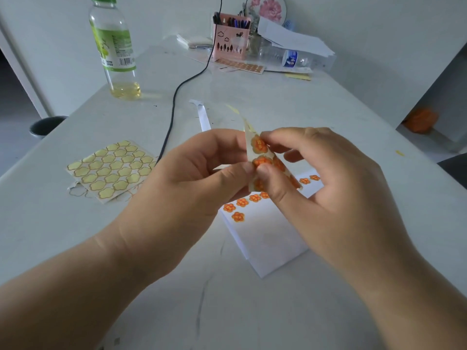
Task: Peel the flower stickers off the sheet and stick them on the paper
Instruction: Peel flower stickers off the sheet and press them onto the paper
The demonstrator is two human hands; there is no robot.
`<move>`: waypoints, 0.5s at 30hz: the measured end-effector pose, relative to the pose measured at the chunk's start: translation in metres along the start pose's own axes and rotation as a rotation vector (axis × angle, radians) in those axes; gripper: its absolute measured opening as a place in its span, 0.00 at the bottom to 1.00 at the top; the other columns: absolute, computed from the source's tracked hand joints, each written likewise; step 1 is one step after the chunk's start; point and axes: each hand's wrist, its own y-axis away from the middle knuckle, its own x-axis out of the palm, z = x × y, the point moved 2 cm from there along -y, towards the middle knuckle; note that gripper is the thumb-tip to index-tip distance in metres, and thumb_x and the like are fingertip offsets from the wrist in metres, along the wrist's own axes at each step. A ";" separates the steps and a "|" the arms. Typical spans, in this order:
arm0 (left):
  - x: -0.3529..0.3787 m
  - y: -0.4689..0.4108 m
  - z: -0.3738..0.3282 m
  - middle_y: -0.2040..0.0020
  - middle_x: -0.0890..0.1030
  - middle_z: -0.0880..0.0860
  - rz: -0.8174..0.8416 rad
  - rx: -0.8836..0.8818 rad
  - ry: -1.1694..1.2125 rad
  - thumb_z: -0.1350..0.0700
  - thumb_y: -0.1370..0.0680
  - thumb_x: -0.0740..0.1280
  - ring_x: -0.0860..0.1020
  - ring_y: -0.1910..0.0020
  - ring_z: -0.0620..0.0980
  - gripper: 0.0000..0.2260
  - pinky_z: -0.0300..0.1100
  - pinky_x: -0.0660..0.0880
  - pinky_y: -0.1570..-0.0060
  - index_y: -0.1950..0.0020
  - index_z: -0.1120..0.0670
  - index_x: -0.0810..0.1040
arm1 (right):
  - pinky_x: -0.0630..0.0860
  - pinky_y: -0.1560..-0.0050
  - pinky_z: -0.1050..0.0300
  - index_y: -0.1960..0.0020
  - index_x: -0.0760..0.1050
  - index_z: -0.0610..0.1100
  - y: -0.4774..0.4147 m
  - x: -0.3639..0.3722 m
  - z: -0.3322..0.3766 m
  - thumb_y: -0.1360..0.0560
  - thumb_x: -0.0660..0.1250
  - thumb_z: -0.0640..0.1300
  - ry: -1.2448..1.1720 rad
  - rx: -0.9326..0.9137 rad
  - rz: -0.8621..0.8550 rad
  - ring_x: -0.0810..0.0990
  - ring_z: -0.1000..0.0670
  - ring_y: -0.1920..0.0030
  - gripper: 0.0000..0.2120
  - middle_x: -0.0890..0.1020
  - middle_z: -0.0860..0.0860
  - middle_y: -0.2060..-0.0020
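Note:
A narrow strip of sticker sheet (262, 157) with orange flower stickers is held upright above the table between both hands. My left hand (187, 183) pinches its left edge near the middle. My right hand (318, 183) has its thumb on one orange flower and its fingertips at the top flower. Below them lies a white paper (267, 238) with several orange flower stickers (237, 215) stuck in a row along its far edge. My right hand hides part of that row.
An emptied sticker sheet (113, 168) with pale yellow flower outlines lies at the left. A black cable (171, 114) runs across the table. A green-labelled bottle (115, 51) stands far left. A pink pen holder (231, 36), another sticker sheet (242, 65) and papers sit at the back.

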 end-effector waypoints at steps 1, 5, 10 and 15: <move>0.000 0.000 0.000 0.52 0.89 0.51 -0.001 0.024 -0.025 0.52 0.26 0.74 0.89 0.52 0.54 0.08 0.57 0.84 0.40 0.48 0.45 0.88 | 0.74 0.47 0.67 0.37 0.81 0.53 0.000 -0.001 0.001 0.21 0.69 0.53 -0.018 -0.010 -0.019 0.80 0.58 0.47 0.14 0.83 0.58 0.48; 0.000 0.003 -0.003 0.50 0.90 0.54 -0.022 0.085 -0.143 0.49 0.24 0.73 0.89 0.47 0.60 0.07 0.64 0.82 0.38 0.48 0.45 0.89 | 0.76 0.47 0.64 0.39 0.81 0.52 0.001 -0.006 0.002 0.21 0.70 0.51 -0.054 -0.020 -0.056 0.82 0.56 0.48 0.11 0.84 0.57 0.49; 0.003 0.007 -0.013 0.57 0.90 0.39 -0.078 0.238 -0.371 0.45 0.22 0.72 0.89 0.57 0.40 0.05 0.39 0.86 0.53 0.50 0.34 0.86 | 0.80 0.51 0.55 0.43 0.83 0.52 0.001 -0.005 0.002 0.20 0.69 0.53 -0.082 0.008 -0.015 0.85 0.57 0.48 0.09 0.86 0.59 0.52; 0.005 0.012 -0.021 0.57 0.88 0.34 -0.127 0.373 -0.510 0.52 0.20 0.75 0.88 0.58 0.34 0.08 0.27 0.80 0.58 0.47 0.37 0.83 | 0.80 0.50 0.58 0.43 0.82 0.52 0.002 -0.006 0.006 0.20 0.68 0.55 -0.115 0.001 -0.019 0.85 0.60 0.48 0.10 0.86 0.63 0.52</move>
